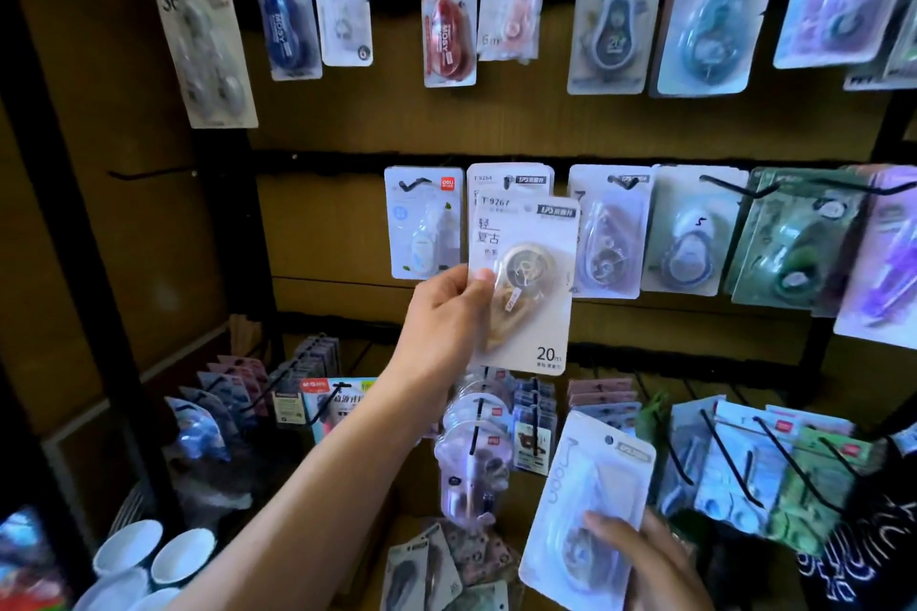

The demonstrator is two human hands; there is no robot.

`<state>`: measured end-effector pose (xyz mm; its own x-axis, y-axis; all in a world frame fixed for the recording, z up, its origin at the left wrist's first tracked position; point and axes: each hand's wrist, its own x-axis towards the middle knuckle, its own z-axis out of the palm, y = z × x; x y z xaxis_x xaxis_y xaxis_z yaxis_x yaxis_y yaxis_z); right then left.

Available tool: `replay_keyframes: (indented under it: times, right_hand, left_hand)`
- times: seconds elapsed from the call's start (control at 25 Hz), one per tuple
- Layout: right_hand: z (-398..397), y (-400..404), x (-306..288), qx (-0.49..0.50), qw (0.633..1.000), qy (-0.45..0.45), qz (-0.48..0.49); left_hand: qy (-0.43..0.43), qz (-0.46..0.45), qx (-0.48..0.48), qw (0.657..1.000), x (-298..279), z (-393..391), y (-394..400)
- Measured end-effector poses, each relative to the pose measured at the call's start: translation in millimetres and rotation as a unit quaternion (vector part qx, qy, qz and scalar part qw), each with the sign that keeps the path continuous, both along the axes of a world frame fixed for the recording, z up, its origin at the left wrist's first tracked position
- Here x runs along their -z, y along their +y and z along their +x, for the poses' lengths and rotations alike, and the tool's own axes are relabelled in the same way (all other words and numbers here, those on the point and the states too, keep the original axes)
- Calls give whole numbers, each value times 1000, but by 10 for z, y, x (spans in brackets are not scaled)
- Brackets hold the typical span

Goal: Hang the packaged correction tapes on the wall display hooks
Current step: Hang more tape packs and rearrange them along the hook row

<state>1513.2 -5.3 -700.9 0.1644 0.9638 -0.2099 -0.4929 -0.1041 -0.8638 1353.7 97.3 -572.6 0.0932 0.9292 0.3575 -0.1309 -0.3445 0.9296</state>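
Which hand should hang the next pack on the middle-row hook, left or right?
Left. The left hand already holds the T9267 pack raised against the middle row, overlapping the matching hung pack. The right hand holds another pack low, well below that row.

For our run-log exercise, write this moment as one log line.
left hand: holds beige pack up at middle-row hook | right hand: holds white pack low | step: hanging, not yet on hook
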Motion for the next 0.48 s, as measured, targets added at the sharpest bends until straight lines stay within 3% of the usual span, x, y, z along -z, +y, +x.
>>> replay_keyframes:
  times: [0.48]
  right_hand:
    - [-14, -21, 101, 36, 998, -11, 47]
  left_hand:
    - [-27, 53, -26, 998, -49, -22, -31]
